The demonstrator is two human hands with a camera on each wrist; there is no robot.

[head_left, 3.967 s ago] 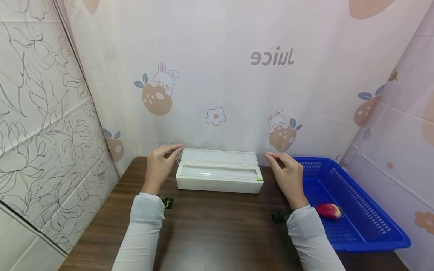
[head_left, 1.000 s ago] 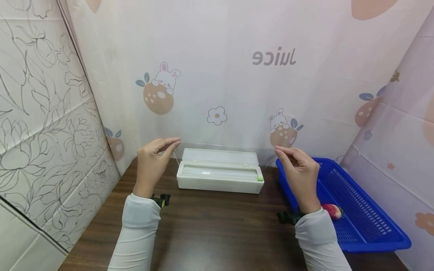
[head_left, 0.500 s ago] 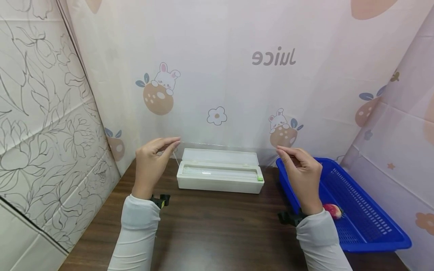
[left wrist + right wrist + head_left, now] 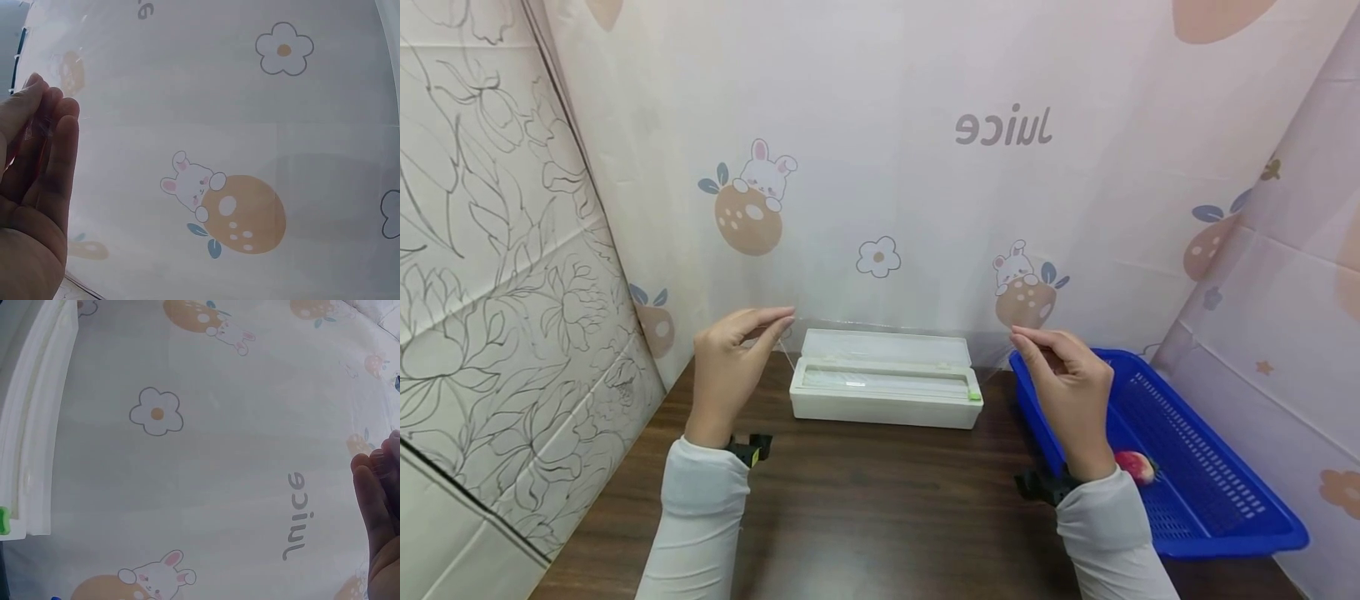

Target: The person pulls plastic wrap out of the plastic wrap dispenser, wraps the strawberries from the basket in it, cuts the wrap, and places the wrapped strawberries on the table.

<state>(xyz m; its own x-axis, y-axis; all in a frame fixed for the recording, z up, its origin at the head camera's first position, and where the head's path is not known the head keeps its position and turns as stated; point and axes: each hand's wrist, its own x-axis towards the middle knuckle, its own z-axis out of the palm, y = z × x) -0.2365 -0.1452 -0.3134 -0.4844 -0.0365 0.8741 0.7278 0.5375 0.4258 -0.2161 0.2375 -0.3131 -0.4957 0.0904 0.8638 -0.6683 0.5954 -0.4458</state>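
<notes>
In the head view a sheet of clear cling film is stretched between my two hands above a white cling film dispenser. My left hand pinches the film's left corner between thumb and fingertips, left of the box. At the other corner, my right hand pinches the film close to the blue basket's left side. The dispenser's lid stands tipped back, and a green slider sits at its right end. Film slants from both hands down to the box. The left wrist view shows the fingers straight, tips together.
A blue perforated basket stands on the right of the brown wooden table. Inside lies a red and white fruit-like item, partly covered by my right forearm. A patterned curtain hangs behind the table.
Over the last seconds my left hand has moved left and my right hand right and slightly up, with the film now spread more visibly above the box. In the last half second they barely shift.
</notes>
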